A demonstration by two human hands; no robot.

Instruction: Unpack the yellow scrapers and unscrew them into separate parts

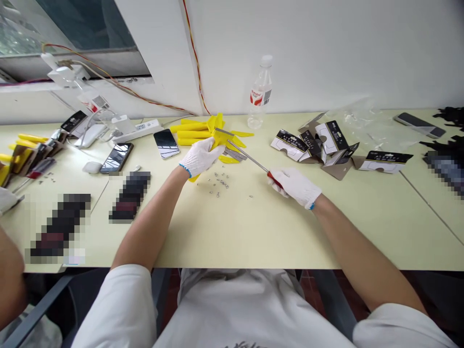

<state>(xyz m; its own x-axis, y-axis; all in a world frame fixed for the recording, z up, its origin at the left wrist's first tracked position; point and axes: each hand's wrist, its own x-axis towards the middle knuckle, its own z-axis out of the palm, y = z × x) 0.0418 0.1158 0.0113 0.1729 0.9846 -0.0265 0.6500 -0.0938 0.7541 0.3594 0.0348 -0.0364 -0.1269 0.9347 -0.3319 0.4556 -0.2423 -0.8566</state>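
My left hand (203,157), in a white knit glove, is closed around a yellow plastic scraper-like tool (220,137), hiding much of it. A thin metal strip (225,131) lies along its head. My right hand (295,186), gloved too, grips a screwdriver by its red handle (274,180). The steel shaft (250,158) points left, its tip at the yellow head; whether it sits in a screw I cannot tell. Behind my left hand lie more yellow handles (190,137) and grey metal blades (235,154). Several small screws (222,182) are scattered on the table just below.
A water bottle (260,94) stands by the wall. Black-and-white packaging cards (328,140) pile up at right, near clear plastic wrap (362,123). Phones (166,143) and a power strip (139,130) lie at left. A co-worker's gloved hand (6,199) shows at the far left.
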